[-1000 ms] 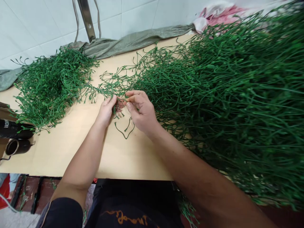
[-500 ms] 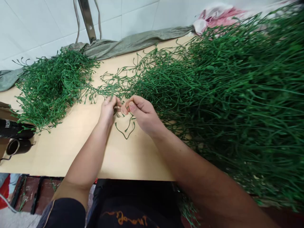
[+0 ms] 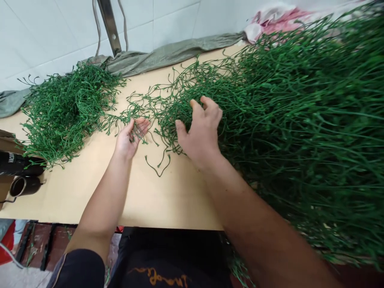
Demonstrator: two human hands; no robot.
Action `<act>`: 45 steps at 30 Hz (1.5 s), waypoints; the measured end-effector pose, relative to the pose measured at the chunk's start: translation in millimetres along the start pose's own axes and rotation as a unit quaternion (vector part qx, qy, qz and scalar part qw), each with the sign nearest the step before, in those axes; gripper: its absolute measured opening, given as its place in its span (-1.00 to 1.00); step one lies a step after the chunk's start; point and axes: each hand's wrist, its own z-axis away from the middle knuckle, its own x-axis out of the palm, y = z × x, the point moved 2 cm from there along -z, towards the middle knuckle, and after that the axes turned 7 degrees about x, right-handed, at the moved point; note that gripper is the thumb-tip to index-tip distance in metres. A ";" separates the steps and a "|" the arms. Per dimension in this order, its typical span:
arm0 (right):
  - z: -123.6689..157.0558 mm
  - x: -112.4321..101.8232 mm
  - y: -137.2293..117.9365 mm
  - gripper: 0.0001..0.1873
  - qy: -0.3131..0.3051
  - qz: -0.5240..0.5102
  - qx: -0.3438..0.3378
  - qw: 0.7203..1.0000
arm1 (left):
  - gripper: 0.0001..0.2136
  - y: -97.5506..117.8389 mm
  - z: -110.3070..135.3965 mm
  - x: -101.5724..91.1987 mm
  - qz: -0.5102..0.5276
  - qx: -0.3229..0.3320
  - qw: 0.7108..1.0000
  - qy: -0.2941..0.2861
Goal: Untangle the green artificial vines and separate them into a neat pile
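Note:
My left hand (image 3: 132,138) is turned palm up, holding a few thin green stems (image 3: 138,132) with small forked tips across the palm and half-curled fingers. My right hand (image 3: 201,132) is spread, fingers apart and nothing gripped, over the left edge of a large heap of the same green stems (image 3: 288,116). Its fingertips are among or just above the stems; I cannot tell whether they touch. Loose bent stems (image 3: 159,174) lie on the tabletop (image 3: 168,204) between my forearms.
A smaller pile of green stems (image 3: 69,112) lies at the left. A black cylinder with white lettering (image 3: 18,163) and a dark mug (image 3: 25,186) stand at the left edge. Grey cloth (image 3: 168,54) runs along the tiled wall, with a pink and white cloth (image 3: 276,22) farther right.
My hands have moved apart from a close pinch. The right hand has gone right and opened over the large heap; the left has shifted slightly left and turned its palm up.

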 end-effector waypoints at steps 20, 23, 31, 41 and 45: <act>20.0 25.4 -25.9 -0.93 -0.188 -0.146 0.009 0.971 | -0.58 -11.2 15.2 22.3 0.003 -0.035 0.991 -0.130; 20.8 23.4 -27.2 -0.84 -0.149 -0.144 -0.004 0.978 | -0.86 -16.1 11.6 18.5 -0.026 -0.020 0.994 -0.102; 20.3 16.5 -29.7 -0.73 -0.083 -0.155 -0.076 0.982 | -0.92 -16.1 15.1 22.3 -0.037 -0.029 0.993 -0.113; 22.4 13.8 -34.4 -0.79 -0.044 -0.116 -0.131 0.984 | -0.83 -14.8 16.2 22.4 -0.026 -0.036 0.994 -0.103; 21.1 13.6 -34.3 -0.88 -0.024 -0.109 -0.134 0.985 | -0.83 -17.3 15.5 19.7 -0.061 -0.044 0.994 -0.084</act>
